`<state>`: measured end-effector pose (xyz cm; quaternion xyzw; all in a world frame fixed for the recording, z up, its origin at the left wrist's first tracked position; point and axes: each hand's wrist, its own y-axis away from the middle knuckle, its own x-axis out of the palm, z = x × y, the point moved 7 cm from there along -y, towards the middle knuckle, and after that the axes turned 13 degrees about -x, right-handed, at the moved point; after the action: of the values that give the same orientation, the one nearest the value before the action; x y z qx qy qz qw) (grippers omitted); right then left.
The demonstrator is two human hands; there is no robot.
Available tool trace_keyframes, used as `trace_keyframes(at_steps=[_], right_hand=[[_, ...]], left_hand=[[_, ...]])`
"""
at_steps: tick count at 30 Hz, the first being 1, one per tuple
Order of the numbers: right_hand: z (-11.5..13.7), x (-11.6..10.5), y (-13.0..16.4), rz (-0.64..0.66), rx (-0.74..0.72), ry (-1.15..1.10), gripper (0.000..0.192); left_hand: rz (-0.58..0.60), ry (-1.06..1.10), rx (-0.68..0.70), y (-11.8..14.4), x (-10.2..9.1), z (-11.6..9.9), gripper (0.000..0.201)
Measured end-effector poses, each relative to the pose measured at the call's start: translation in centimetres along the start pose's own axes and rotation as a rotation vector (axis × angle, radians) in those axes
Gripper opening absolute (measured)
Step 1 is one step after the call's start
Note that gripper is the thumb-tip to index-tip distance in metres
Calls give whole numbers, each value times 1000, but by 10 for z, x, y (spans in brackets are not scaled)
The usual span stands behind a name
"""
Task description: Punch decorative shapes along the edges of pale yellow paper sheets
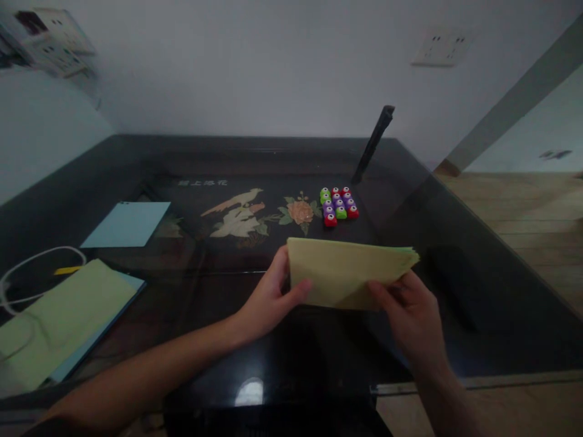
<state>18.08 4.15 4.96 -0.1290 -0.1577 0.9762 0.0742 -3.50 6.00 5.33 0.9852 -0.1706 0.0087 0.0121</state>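
A stack of yellow paper (341, 270) is held upright, long side across, above the near part of the dark table. My left hand (277, 288) grips its left end, thumb on the face toward me and fingers behind. At the lower right, my right hand (410, 303) pinches the stack with its thumb in front; the other fingers are partly hidden. The sheets fan slightly apart at the right end, where a greenish edge shows. Just beyond the paper sits a group of small red, green and purple pieces with eye-like dots (337, 205).
The glossy black table (255, 152) bears a bird-and-flower picture. On the left lie a light blue sheet (130, 224), more yellow paper (68, 321) over blue, and a white cable (40, 250). A black stick (374, 142) rises at the back right. A wall stands behind.
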Motion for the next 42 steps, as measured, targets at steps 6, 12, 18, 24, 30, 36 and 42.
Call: trace_keyframes(at_steps=[6, 12, 18, 24, 30, 36, 42], right_hand=[[14, 41, 30, 7, -95, -22, 18], [7, 49, 38, 118, -21, -113, 20], [5, 53, 38, 193, -31, -103, 24], [6, 53, 37, 185, -46, -75, 22], [3, 56, 38, 224, -14, -92, 20], [-2, 57, 37, 218, -34, -81, 19], [-5, 59, 38, 235, -37, -73, 19]], left_hand=[[-280, -147, 46, 44, -20, 14, 19], [-151, -142, 144, 54, -13, 16, 22], [-98, -149, 133, 52, -6, 16, 15], [-100, -121, 100, 52, -8, 22, 13], [-102, -155, 86, 51, -9, 25, 9], [-78, -147, 114, 51, -8, 24, 11], [-46, -120, 95, 51, -7, 24, 10]])
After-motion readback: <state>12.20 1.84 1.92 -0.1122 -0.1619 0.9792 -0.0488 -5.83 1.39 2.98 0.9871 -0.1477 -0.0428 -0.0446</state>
